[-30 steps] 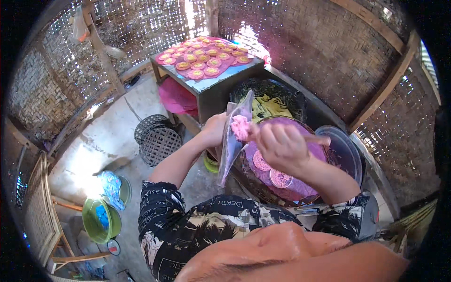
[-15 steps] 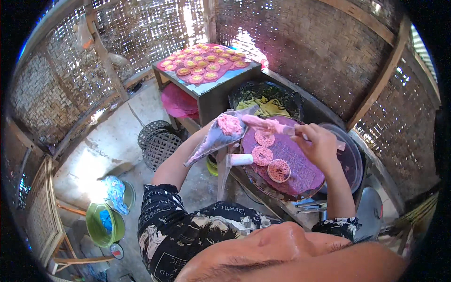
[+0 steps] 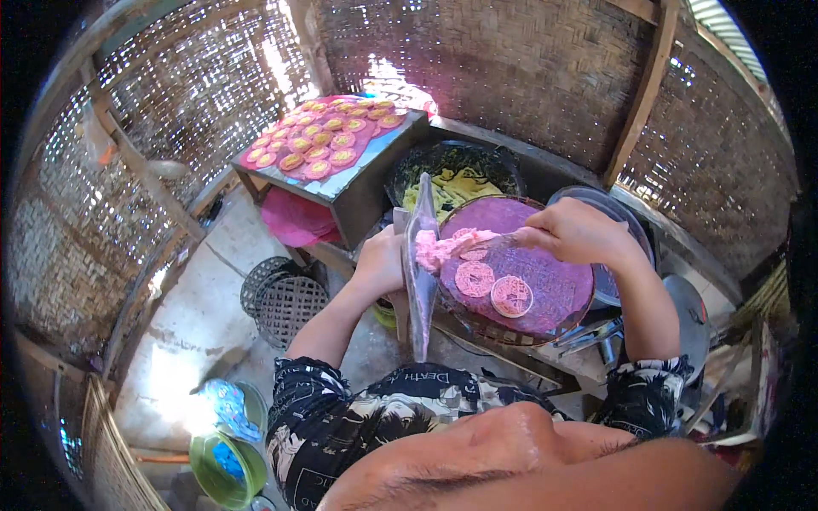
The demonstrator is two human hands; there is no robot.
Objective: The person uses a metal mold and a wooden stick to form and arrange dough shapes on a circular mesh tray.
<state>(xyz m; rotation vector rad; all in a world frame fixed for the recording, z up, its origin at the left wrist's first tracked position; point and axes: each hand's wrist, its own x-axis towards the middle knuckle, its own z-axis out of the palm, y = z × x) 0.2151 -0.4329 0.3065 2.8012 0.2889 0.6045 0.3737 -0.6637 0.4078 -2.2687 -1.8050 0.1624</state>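
Note:
My left hand (image 3: 379, 262) is closed round one side of a clear plastic piping bag (image 3: 420, 298), its narrow end toward me. Pink paste (image 3: 433, 252) fills the bag's mouth and stretches to a flat spatula (image 3: 504, 241). My right hand (image 3: 588, 232) grips the spatula's handle; its fingers partly hide the tool. Under it lies a round tray covered with purple sheeting (image 3: 554, 285). A pink lacy disc (image 3: 475, 279) rests there, and beside it another sits inside a pale ring (image 3: 512, 296). A third disc is partly hidden under the paste.
A low table (image 3: 339, 192) at the back left bears many pink discs with yellow centres on pink sheets. Yellow dough lies in a black-lined basin (image 3: 516, 175). Dark lattice baskets (image 3: 292, 308) and a green tub (image 3: 226, 470) stand on the floor. Woven walls (image 3: 477, 77) enclose the corner.
The bag has turned from slanting to nearly upright in view, its mouth now at the spatula. The paste on the spatula has come into the bag's mouth. The whole view has shifted.

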